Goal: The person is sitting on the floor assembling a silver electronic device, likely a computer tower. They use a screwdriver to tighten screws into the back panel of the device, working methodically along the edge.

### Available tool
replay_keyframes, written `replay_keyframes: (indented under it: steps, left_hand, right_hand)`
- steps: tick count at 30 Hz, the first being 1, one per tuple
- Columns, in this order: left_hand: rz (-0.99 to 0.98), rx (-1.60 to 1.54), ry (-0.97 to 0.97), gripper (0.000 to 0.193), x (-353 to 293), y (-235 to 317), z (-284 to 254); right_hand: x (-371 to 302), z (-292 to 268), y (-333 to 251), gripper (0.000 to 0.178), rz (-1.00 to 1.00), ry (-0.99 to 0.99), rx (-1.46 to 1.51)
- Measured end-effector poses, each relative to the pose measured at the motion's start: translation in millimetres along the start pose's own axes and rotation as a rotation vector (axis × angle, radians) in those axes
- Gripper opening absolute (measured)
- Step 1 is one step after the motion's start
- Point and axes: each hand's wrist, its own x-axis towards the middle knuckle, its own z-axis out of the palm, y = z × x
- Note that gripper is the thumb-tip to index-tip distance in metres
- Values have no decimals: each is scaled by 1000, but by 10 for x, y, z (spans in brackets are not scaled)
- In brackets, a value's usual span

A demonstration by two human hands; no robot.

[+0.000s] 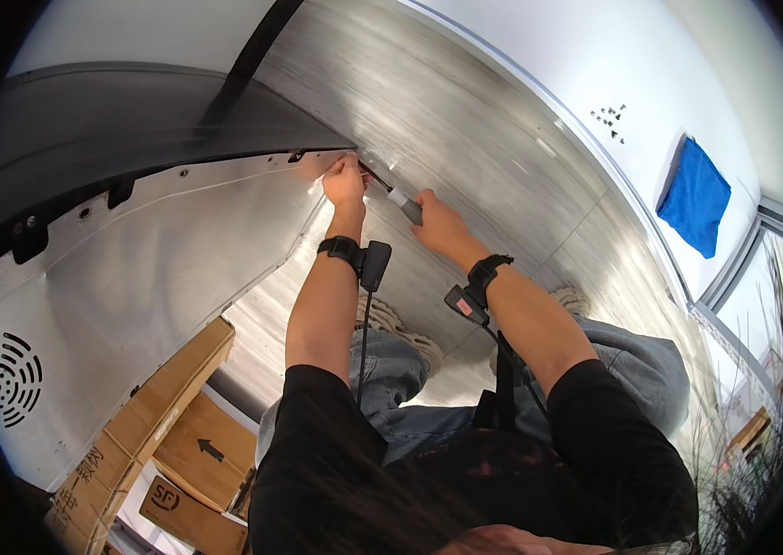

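Observation:
My right hand (442, 225) is closed round the grey handle of a screwdriver (406, 204). The tool slants up and left, its shaft pointing at the far corner of a silvery sheet-metal panel (215, 217). At that corner, my left hand (345, 181) has its fingers pinched together beside the screwdriver's tip. What they hold, if anything, is too small and hidden to name. Holes and dark slots run along the panel's upper edge, which meets a dark cabinet side (123, 116). Where exactly the tip rests I cannot tell.
Cardboard boxes (202, 453) stand at the lower left by the panel. On a white surface at right lie several small dark screw-like pieces (609, 120) and a blue cloth (695, 196). Cables (364, 338) hang from my wrist straps. Wood-look flooring (465, 120) spreads beyond my hands.

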Motion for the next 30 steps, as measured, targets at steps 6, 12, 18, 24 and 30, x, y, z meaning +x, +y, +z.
replay_keyframes:
  steps: [6, 12, 18, 24, 30]
  left_hand:
    - [198, 363, -14, 20, -95, -5, 90]
    - [75, 100, -138, 16, -254, 106, 320]
    - [200, 2, -311, 16, -543, 443, 947]
    - [834, 38, -399, 25, -970, 531, 1833]
    - [1322, 419, -376, 13, -1701, 623, 2500]
  right_hand:
    - [-43, 141, 304, 44, -1, 39, 29]
    - [-142, -73, 333, 43, 76, 63, 64]
    - [-218, -397, 657, 41, 140, 319, 299]
    - [-479, -632, 986, 37, 192, 576, 486]
    - [-740, -570, 1175, 37, 215, 571, 442]
